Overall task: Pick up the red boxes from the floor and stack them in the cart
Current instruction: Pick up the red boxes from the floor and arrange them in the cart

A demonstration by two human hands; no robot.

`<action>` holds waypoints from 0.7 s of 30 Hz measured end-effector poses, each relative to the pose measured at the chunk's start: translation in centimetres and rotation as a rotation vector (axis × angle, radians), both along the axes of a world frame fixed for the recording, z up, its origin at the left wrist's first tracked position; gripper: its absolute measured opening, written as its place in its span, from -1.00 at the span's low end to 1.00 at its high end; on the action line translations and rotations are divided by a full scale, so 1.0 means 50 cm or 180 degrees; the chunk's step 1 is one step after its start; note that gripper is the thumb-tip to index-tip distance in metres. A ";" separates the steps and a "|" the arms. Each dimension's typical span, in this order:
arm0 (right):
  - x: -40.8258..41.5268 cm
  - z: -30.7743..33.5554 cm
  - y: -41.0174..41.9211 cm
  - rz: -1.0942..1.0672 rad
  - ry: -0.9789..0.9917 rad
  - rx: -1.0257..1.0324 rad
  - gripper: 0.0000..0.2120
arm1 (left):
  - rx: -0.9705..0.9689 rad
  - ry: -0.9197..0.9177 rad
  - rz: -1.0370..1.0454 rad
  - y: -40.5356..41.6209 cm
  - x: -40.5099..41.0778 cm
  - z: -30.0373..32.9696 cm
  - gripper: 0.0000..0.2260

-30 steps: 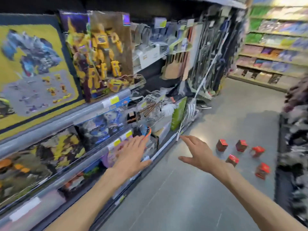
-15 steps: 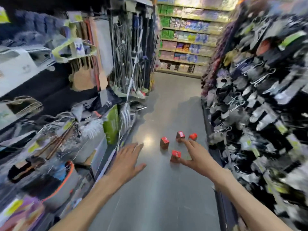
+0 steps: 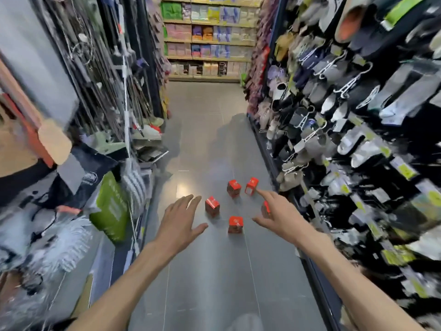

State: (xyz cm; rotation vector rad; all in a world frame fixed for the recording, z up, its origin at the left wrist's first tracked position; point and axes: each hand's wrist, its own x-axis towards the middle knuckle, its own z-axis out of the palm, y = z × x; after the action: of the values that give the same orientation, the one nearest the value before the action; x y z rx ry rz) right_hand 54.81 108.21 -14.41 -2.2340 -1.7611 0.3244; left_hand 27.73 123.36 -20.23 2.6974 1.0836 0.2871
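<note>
The left hand (image 3: 177,220) is reaching forward over the grey aisle floor (image 3: 214,271), palm down, fingers straight and slightly spread, gripping nothing. Just beyond and to the right of its fingertips a red box (image 3: 212,206) is standing upright on the floor, apart from the hand. Further right and closer to the person, the nearest red box (image 3: 235,224) is sitting between the two hands, a little nearer the right thumb than the left one. Beyond it, two more red boxes are standing close together, one (image 3: 233,188) to the left and one (image 3: 251,186) to the right, the latter just past the right index fingertip. The right hand (image 3: 278,215) is stretching out with fingers parted and thumb swung wide, empty; a fifth red box (image 3: 265,207) is showing only as a sliver behind its fingers, so whether the hand is touching it cannot be told.

All the boxes look roughly cube-like, with no clear long axis. The right hand seems better placed for the first pick. No cart is showing in this view.
</note>
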 end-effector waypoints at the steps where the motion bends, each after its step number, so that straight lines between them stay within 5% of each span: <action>1: 0.015 -0.009 0.026 -0.0089 0.0061 -0.0045 -0.13 | 0.0000 0.0025 -0.0092 0.039 0.024 -0.007 -0.28; 11: 0.297 -0.199 0.405 -0.0520 0.0463 -0.0290 -0.18 | -0.0224 0.0424 -0.0604 0.472 0.347 -0.169 -0.27; 21: 0.518 -0.517 0.754 -0.0741 0.0687 -0.1074 -0.23 | -0.0832 0.0936 -0.0775 0.840 0.602 -0.488 -0.25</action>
State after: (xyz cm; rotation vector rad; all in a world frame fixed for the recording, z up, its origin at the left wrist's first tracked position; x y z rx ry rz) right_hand 80.71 145.91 -40.27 -2.4873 -1.4031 0.8286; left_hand 57.83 165.39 -44.65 2.6443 0.7805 -0.2812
